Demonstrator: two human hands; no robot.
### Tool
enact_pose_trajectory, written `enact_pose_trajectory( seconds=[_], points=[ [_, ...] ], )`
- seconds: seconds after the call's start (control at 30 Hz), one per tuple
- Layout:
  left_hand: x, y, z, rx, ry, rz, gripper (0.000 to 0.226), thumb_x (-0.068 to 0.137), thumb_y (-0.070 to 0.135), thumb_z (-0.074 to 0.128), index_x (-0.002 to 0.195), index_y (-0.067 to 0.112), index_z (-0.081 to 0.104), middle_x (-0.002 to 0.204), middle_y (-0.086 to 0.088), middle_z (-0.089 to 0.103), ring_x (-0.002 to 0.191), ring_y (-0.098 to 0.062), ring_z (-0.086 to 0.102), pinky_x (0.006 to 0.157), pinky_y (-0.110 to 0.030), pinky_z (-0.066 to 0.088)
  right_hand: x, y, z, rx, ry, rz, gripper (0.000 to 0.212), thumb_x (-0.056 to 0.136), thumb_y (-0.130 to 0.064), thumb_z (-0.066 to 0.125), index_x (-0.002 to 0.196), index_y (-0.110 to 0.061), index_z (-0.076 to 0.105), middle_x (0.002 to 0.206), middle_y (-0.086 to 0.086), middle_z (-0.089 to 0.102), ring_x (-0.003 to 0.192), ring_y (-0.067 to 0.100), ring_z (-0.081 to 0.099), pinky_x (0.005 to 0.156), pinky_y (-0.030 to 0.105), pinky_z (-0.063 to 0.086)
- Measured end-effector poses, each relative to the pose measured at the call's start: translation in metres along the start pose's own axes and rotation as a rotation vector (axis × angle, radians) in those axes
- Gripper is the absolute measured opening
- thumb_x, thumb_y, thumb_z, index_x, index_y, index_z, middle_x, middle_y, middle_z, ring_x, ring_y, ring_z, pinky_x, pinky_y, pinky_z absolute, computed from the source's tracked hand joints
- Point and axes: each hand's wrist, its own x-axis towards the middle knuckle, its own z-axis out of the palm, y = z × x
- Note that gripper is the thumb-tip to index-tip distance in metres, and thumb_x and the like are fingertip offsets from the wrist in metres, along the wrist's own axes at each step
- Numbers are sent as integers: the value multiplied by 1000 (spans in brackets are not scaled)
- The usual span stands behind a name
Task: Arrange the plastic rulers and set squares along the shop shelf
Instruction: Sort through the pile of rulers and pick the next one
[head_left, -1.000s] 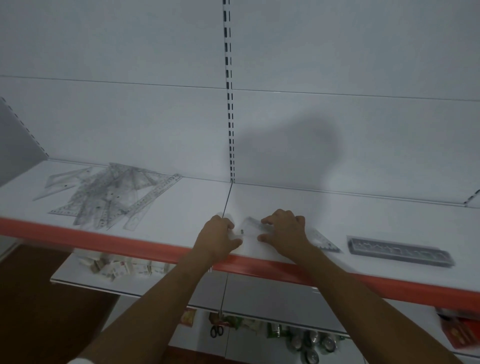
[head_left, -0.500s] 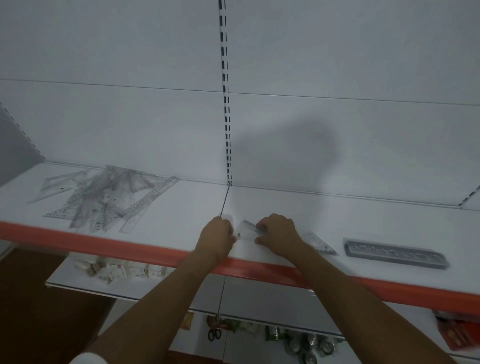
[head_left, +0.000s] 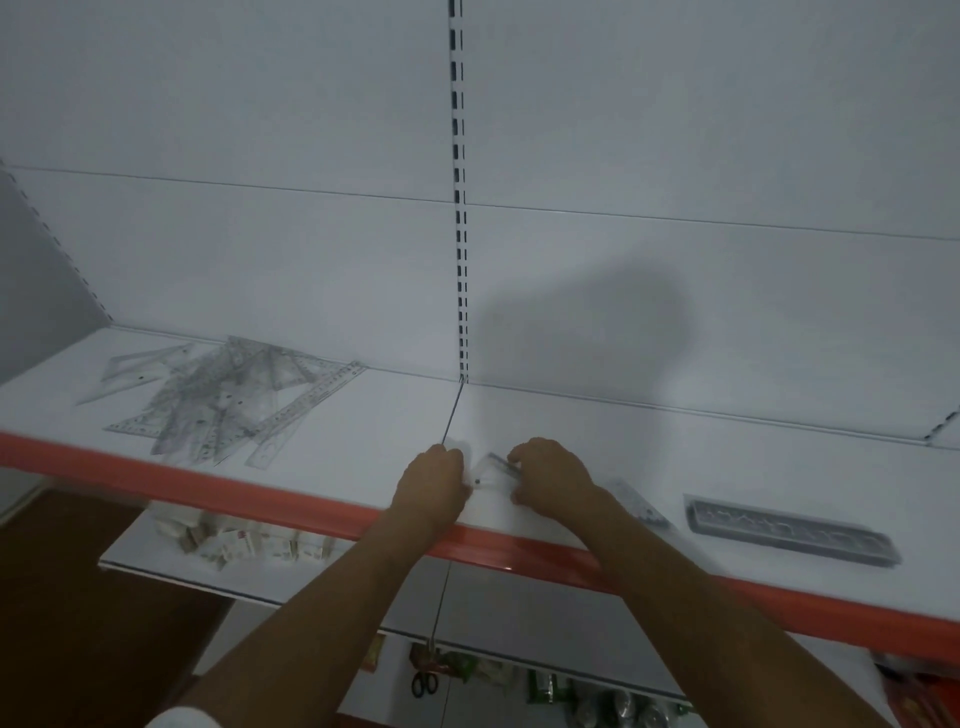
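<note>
A clear plastic set square (head_left: 493, 470) lies flat near the front of the white shelf (head_left: 395, 441), just right of the shelf seam. My left hand (head_left: 434, 486) pinches its left corner and my right hand (head_left: 550, 478) presses on its middle, hiding most of it; its right tip (head_left: 641, 506) shows past my wrist. A loose heap of clear rulers and set squares (head_left: 223, 400) lies on the left part of the shelf. A grey stencil ruler (head_left: 789, 530) lies flat to the right.
The shelf has an orange front lip (head_left: 249, 496) and a white back panel with a slotted upright (head_left: 460, 260). A lower shelf holds small boxes (head_left: 244, 543); scissors (head_left: 425, 683) and packets sit further down.
Both hands stay on the set square and have drawn slightly closer together over it. The view has shifted a little; the heap and the stencil ruler have not moved.
</note>
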Motion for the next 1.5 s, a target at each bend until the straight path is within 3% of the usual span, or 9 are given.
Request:
enact_pose_trajectory(
  seconds=[0.17, 0.37, 0.57, 0.67, 0.83, 1.03, 1.17, 1.27, 1.5],
  points=[
    [-28, -27, -26, -42, 76, -79, 37, 92, 44, 54, 117, 17, 55, 114, -5, 55, 103, -20, 55, 84, -28, 43, 15, -55, -22, 77, 79, -150, 53, 86, -45, 63, 131, -19, 52, 128, 5, 53, 118, 23, 52, 98, 36, 39],
    [-96, -120, -104, -66, 203, -367, 35, 91, 43, 56, 119, 22, 56, 114, 0, 58, 97, -16, 56, 82, -29, 48, 41, -186, -28, 230, 154, -493, 42, 95, -43, 49, 128, -17, 54, 125, 4, 58, 114, 22, 54, 97, 38, 42],
    [-195, -221, -169, -45, 345, -524, 46, 88, 45, 59, 130, 25, 51, 130, 4, 57, 113, -18, 56, 90, -32, 48, 25, -324, -21, 192, 167, -766, 44, 96, -47, 42, 127, -20, 56, 128, 3, 57, 118, 22, 51, 99, 39, 35],
    [-231, -261, -182, -44, 376, -647, 49, 90, 46, 58, 131, 21, 50, 129, 0, 56, 113, -19, 54, 91, -32, 49, 14, -385, -12, 160, 149, -847, 45, 97, -50, 39, 127, -20, 56, 127, 3, 57, 115, 21, 53, 99, 40, 41],
    [-272, -323, -194, -79, 393, -738, 51, 93, 45, 54, 136, 20, 44, 135, -4, 49, 118, -20, 50, 94, -35, 45, 11, -471, 10, 148, 149, -885, 39, 97, -47, 41, 115, -18, 60, 111, 4, 61, 100, 22, 60, 90, 38, 47],
    [-286, -380, -197, -113, 353, -800, 49, 94, 45, 51, 135, 20, 43, 134, -5, 47, 113, -20, 52, 90, -32, 44, 28, -533, 39, 162, 56, -906, 38, 97, -48, 42, 120, -23, 57, 121, -2, 60, 107, 18, 58, 96, 37, 42],
    [-271, -409, -199, -105, 341, -821, 47, 94, 46, 51, 133, 21, 43, 132, -4, 47, 110, -19, 52, 87, -31, 46, 48, -563, 53, 197, 5, -932, 40, 97, -48, 41, 126, -23, 55, 130, -1, 57, 114, 19, 56, 99, 36, 44],
    [-252, -429, -204, -95, 330, -832, 47, 94, 46, 51, 133, 21, 43, 132, -3, 47, 111, -19, 52, 90, -32, 46, 73, -587, 56, 194, -1, -927, 43, 97, -49, 39, 130, -24, 51, 141, -1, 47, 126, 21, 47, 105, 39, 34],
    [-189, -479, -217, -75, 346, -771, 45, 94, 44, 51, 132, 22, 44, 133, -3, 48, 111, -18, 54, 92, -32, 46, 139, -622, 55, 202, 35, -916, 39, 98, -44, 40, 126, -21, 53, 128, 2, 55, 117, 20, 50, 100, 39, 36]
  ],
)
